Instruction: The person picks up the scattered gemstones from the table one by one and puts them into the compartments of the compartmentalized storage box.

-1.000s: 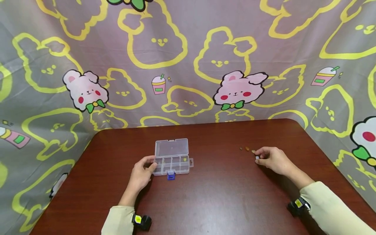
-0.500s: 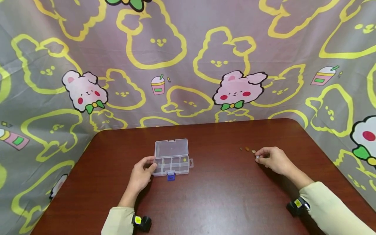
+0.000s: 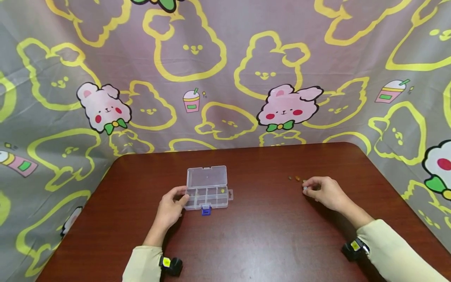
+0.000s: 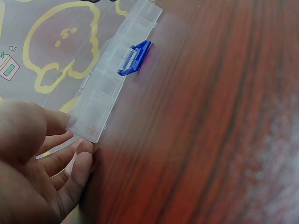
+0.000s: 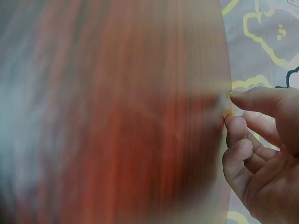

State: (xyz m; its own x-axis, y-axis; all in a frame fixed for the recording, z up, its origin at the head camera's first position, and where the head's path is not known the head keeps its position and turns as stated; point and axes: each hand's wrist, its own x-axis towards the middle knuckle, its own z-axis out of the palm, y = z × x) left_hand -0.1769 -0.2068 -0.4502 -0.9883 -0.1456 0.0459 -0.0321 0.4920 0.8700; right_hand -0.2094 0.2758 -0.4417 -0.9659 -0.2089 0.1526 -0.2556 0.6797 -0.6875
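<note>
A clear plastic compartment box [image 3: 217,206] lies on the table with its lid [image 3: 207,177] tipped back and its blue latch [image 3: 206,211] hanging at the front. My left hand [image 3: 170,207] grips the box's left end between thumb and fingers; the left wrist view shows the fingertips at that corner. A small yellow piece [image 3: 222,191] sits in a back right compartment. Far to the right, my right hand [image 3: 325,190] pinches a small pale bead-like stone [image 3: 305,188] between thumb and forefinger. In the right wrist view the fingertips [image 5: 233,123] partly hide it.
Left of the right hand, a dark little stone [image 3: 290,178] and an orange-brown one [image 3: 297,178] lie on the brown table [image 3: 260,235]. Another behind the fingertips is mostly covered. A patterned curtain [image 3: 225,78] hangs behind the table's far edge.
My right hand has shifted slightly left with the pale stone between its fingertips, now covering most of the nearest stone. The left hand keeps its hold on the box.
</note>
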